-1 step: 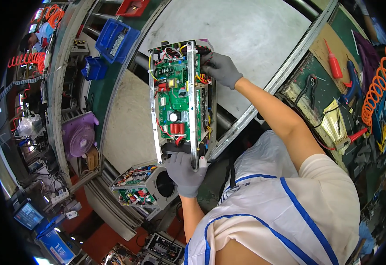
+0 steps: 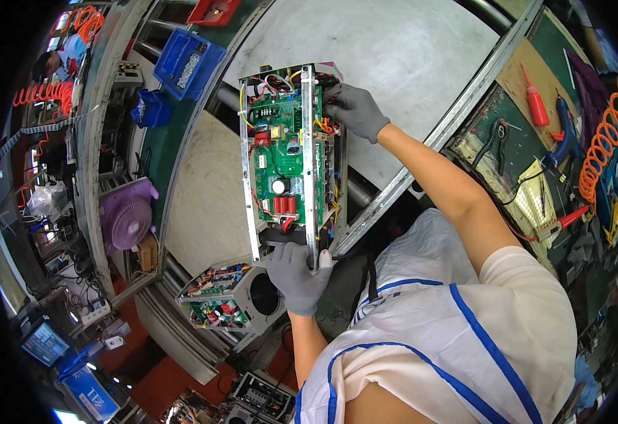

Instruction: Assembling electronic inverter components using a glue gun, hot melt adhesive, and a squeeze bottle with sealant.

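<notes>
An open metal-framed electronic unit (image 2: pixel 278 159) lies in front of me, with a green circuit board, red and yellow wires and long metal rails along its top. My left hand (image 2: pixel 299 279), in a grey glove, grips its near end, the thumb beside one rail. At the far right corner my right hand (image 2: pixel 355 113), gloved too, is closed on the unit's side; its fingertips are partly hidden among the wires. Just left of my left hand stands a second unit (image 2: pixel 228 297) with a round black fan opening.
Metal rollers and pale boards (image 2: pixel 206 198) lie under the unit. Blue bins (image 2: pixel 189 65) of small metal parts and a purple fan (image 2: pixel 129 215) stand at left. On the right bench are pliers (image 2: pixel 494 145), a red bottle (image 2: pixel 535 102), a blue glue gun (image 2: pixel 565 131) and a coiled orange hose (image 2: pixel 598 152).
</notes>
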`<state>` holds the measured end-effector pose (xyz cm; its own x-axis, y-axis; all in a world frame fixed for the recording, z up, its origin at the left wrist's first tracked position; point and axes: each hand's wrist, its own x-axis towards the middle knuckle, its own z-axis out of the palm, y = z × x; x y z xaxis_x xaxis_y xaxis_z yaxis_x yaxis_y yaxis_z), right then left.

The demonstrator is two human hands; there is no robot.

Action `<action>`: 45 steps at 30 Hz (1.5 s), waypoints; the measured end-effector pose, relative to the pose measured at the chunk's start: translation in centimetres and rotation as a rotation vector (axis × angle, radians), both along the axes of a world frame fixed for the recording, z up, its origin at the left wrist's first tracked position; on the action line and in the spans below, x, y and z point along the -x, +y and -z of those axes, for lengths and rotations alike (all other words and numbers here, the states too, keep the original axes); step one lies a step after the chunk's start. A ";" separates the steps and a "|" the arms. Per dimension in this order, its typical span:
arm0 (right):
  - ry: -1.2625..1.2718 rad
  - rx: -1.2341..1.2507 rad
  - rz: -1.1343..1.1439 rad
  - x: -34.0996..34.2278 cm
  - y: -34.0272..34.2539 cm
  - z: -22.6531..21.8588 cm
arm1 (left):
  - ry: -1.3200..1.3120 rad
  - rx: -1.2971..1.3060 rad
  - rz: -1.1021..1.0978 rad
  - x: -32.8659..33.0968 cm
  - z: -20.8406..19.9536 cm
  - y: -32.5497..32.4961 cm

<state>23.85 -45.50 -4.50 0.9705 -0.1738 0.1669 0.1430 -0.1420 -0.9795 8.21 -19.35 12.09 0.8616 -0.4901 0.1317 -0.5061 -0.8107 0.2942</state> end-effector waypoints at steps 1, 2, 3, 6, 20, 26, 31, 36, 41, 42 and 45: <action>0.055 -0.053 -0.015 -0.1 0.0 0.0 | -0.001 0.000 0.005 0.0 0.1 0.1; 0.051 -0.052 -0.021 -0.3 -0.2 0.2 | -0.004 0.000 -0.002 0.0 0.1 0.0; 0.070 -0.003 -0.027 -0.4 -0.3 0.4 | -0.013 0.012 0.005 0.0 0.1 0.0; 0.174 -0.024 -0.088 -1.0 -1.0 0.1 | -0.024 0.021 0.007 -0.1 0.1 0.0; 0.114 0.469 -0.215 -0.9 0.7 -2.0 | -0.043 0.008 -0.025 0.6 0.7 1.1; -0.123 0.300 0.043 0.3 1.8 -0.4 | -0.062 0.015 -0.025 0.6 0.7 1.0; 0.397 0.101 -0.259 -1.2 -0.3 -1.6 | -0.057 0.036 0.004 0.6 0.6 1.0; 0.478 -0.833 -0.120 2.8 0.9 -0.9 | -0.057 0.045 -0.047 1.9 0.0 2.4; 0.481 -0.937 0.017 4.5 -0.8 0.0 | -0.177 0.214 -0.365 5.0 -1.0 5.6; 0.503 -0.757 0.028 4.9 -0.1 -1.4 | -0.167 0.239 -0.447 5.8 -1.0 7.2; 0.409 -0.394 0.037 3.4 2.2 -4.3 | -0.120 0.245 -0.491 7.1 -0.2 10.7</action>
<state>20.46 -43.26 -0.15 0.9346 -0.1821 -0.3056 -0.2571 0.2480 -0.9340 1.15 -8.64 12.32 0.9529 0.0222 0.3025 -0.1279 -0.8748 0.4672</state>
